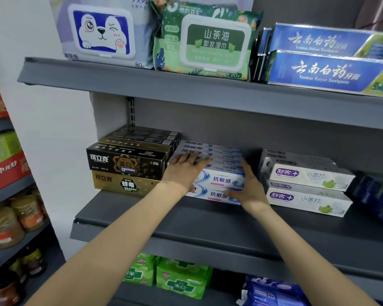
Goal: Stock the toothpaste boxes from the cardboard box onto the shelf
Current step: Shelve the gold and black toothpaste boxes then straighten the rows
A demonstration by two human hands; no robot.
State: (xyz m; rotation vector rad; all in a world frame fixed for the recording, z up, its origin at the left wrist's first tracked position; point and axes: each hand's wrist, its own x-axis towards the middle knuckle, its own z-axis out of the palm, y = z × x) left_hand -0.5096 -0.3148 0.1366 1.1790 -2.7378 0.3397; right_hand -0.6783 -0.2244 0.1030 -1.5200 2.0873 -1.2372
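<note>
A two-high stack of white and blue toothpaste boxes [219, 180] stands on the middle grey shelf [208, 219], several rows deep. My left hand [185, 168] lies flat on the top of the stack at its left end, fingers spread. My right hand [248, 186] presses against the stack's right front corner, palm against the box ends. Neither hand encloses a box. The cardboard box is out of view.
Black and gold toothpaste boxes [128, 166] stand directly left of the stack, white ones [305, 184] to the right with a gap. Wet wipes [203, 40] and blue toothpaste boxes [327, 69] fill the upper shelf. Green packs [181, 277] sit below. Jars [9, 224] line a left rack.
</note>
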